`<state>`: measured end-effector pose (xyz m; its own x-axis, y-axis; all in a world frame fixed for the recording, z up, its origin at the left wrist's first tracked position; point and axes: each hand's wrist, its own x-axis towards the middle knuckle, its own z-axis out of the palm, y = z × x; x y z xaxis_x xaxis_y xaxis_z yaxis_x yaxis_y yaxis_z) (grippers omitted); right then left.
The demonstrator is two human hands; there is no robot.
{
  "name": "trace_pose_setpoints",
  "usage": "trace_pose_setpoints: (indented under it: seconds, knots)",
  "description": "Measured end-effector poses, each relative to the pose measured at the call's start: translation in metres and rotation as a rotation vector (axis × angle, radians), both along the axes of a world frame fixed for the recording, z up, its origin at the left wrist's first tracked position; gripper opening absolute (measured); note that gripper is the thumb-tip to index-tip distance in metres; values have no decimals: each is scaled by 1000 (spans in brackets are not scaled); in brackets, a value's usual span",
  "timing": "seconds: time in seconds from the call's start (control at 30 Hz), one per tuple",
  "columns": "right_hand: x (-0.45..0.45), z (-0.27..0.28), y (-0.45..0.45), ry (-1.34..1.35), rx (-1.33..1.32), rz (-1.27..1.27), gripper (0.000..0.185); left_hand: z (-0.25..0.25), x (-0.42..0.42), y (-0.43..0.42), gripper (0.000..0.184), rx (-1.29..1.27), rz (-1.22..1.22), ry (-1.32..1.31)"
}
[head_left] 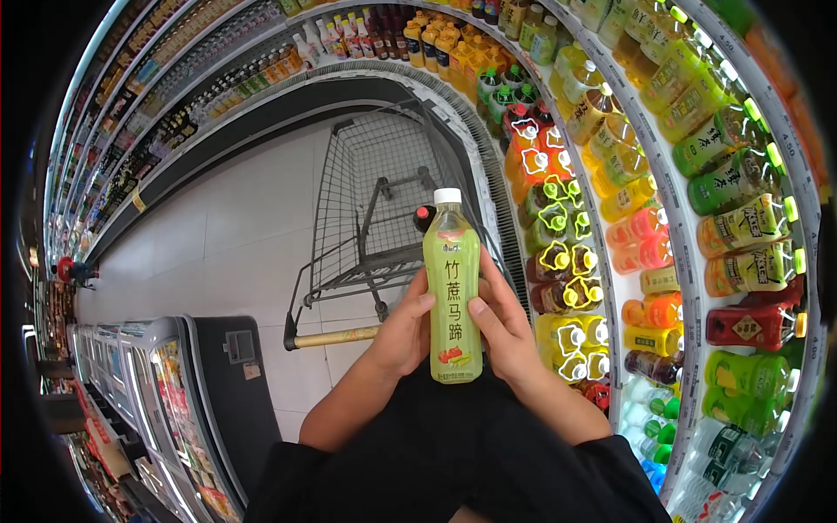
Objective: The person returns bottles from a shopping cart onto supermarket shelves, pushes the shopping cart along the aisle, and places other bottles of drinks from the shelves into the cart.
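A pale green drink bottle (453,288) with a white cap stands upright in front of my chest, its label with large dark characters facing me. My left hand (410,322) is closed around its left side, the thumb resting on the label. From the other side my right hand (503,318) grips it, thumb on the label and fingers behind. Just beyond the bottle is a wire shopping cart (349,187) with a yellowish handle (336,337). A dark bottle with a red cap (425,215) shows partly behind the green bottle, at the cart's right side.
Shelves of bottled drinks (732,235) curve along my right, close to my right arm. More stocked shelves (166,113) run along the far left. A glass-fronted chiller (166,366) stands at lower left, and tiled floor (235,200) lies between it and the cart.
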<state>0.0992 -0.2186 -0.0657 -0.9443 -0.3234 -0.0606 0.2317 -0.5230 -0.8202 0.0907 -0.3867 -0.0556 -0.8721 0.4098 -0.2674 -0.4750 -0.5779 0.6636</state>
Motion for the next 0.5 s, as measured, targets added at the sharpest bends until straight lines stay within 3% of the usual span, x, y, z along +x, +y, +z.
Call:
trace_pose_setpoints:
  seconds: [0.3,0.5]
  knots:
    - [4,4,6,103,34,-48,71,-3,3,12,67,-48,32,92]
    - [5,-3,9,-27,-46,35,73,1,8,15,65,-9,121,25]
